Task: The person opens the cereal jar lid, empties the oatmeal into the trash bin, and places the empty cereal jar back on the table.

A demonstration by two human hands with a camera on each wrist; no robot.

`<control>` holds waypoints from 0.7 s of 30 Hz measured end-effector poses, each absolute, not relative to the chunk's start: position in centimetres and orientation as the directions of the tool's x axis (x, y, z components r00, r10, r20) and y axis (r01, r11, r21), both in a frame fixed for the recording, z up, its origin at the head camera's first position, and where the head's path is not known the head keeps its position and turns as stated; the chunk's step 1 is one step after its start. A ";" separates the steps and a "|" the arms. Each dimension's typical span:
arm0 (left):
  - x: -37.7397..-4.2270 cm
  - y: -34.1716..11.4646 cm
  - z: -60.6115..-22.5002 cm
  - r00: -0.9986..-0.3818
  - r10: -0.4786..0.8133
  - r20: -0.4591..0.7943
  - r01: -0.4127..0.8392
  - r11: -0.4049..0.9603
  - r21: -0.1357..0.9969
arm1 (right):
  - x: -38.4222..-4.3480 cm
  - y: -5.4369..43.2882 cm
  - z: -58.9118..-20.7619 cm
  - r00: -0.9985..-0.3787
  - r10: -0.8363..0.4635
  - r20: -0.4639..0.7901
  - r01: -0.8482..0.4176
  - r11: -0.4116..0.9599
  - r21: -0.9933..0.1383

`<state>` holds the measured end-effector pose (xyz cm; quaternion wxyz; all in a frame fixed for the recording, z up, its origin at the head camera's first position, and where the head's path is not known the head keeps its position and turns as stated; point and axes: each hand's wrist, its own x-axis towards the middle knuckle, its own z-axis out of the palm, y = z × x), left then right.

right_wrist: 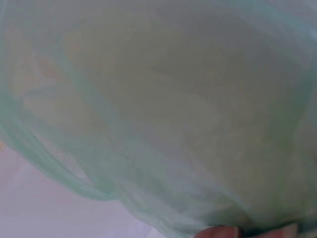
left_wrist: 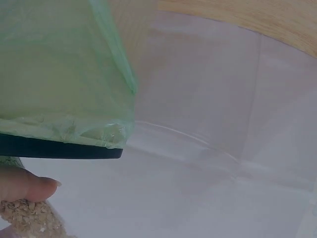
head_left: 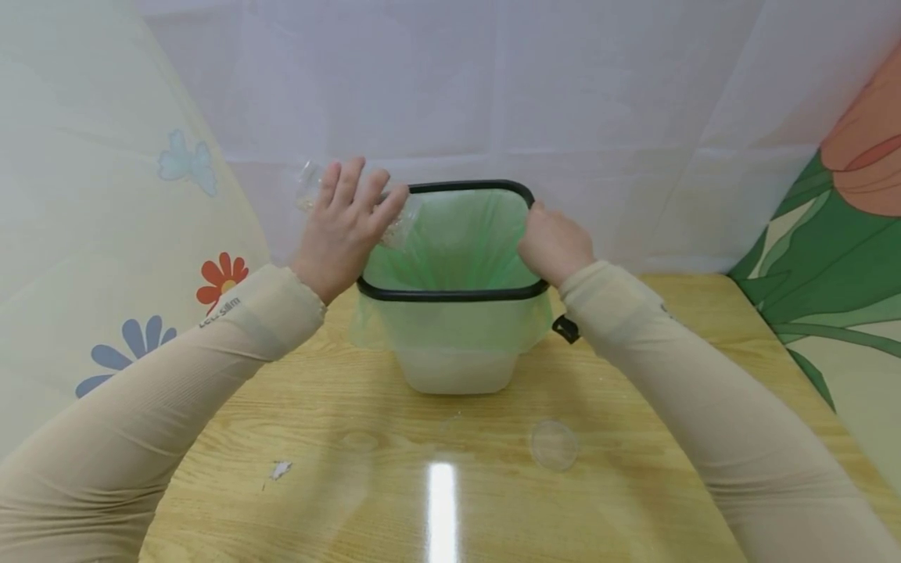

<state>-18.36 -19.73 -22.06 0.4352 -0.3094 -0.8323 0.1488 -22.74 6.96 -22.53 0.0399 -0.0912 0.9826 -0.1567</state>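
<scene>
My left hand holds a clear plastic container on its side, at the left rim of a white trash bin. Light brown flakes show inside it beside the thumb in the left wrist view. The container's near end reaches over the bin's opening. A green bag lines the bin and hangs over its black rim. At the right side of that rim my right hand grips the edge with curled fingers. In the right wrist view the bag hides most of the scene, with fingertips at the bottom.
On the wooden table lie a clear round lid and a small white scrap. A black clip sits by the bin's right side. White cloth hangs behind; printed panels stand left and right.
</scene>
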 end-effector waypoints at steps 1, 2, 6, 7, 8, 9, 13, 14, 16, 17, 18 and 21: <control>-18.4 -19.7 -22.1 -0.430 0.643 0.633 0.385 0.765 -0.516 | -22.7 7.0 -22.5 -0.980 -0.191 -0.049 -0.166 0.934 -0.316; -18.3 -19.7 -22.0 -0.431 0.642 0.634 0.388 0.766 -0.512 | -22.7 7.0 -22.5 -0.981 -0.190 -0.048 -0.165 0.934 -0.316; -18.3 -19.8 -22.1 -0.442 0.638 0.631 0.391 0.770 -0.505 | -22.7 6.9 -22.5 -0.981 -0.186 -0.050 -0.161 0.935 -0.314; -18.3 -19.8 -22.1 -0.446 0.637 0.629 0.395 0.770 -0.500 | -22.7 6.9 -22.5 -0.981 -0.186 -0.051 -0.161 0.936 -0.314; -18.2 -19.8 -22.1 -0.450 0.637 0.626 0.400 0.771 -0.496 | -22.7 6.9 -22.5 -0.981 -0.186 -0.052 -0.161 0.936 -0.312; -18.2 -19.9 -22.2 -0.454 0.636 0.624 0.405 0.771 -0.492 | -22.7 6.9 -22.5 -0.981 -0.187 -0.052 -0.162 0.936 -0.311; -18.2 -20.0 -22.3 -0.459 0.641 0.615 0.420 0.767 -0.485 | -22.7 6.8 -22.6 -0.981 -0.184 -0.056 -0.158 0.938 -0.308; -18.2 -20.0 -22.3 -0.458 0.644 0.614 0.424 0.764 -0.486 | -22.7 6.8 -22.6 -0.982 -0.182 -0.057 -0.156 0.939 -0.307; -18.2 -20.1 -22.4 -0.452 0.649 0.612 0.430 0.760 -0.488 | -22.7 6.8 -22.6 -0.982 -0.178 -0.058 -0.152 0.939 -0.307; -18.2 -20.1 -22.4 -0.449 0.651 0.612 0.432 0.758 -0.489 | -22.7 6.8 -22.6 -0.982 -0.177 -0.059 -0.151 0.939 -0.307; -18.2 -20.1 -22.4 -0.442 0.652 0.616 0.434 0.756 -0.490 | -22.6 6.8 -22.6 -0.983 -0.177 -0.058 -0.151 0.939 -0.308; -18.2 -20.0 -22.3 -0.420 0.661 0.622 0.433 0.748 -0.502 | -22.6 6.8 -22.6 -0.982 -0.178 -0.057 -0.152 0.938 -0.312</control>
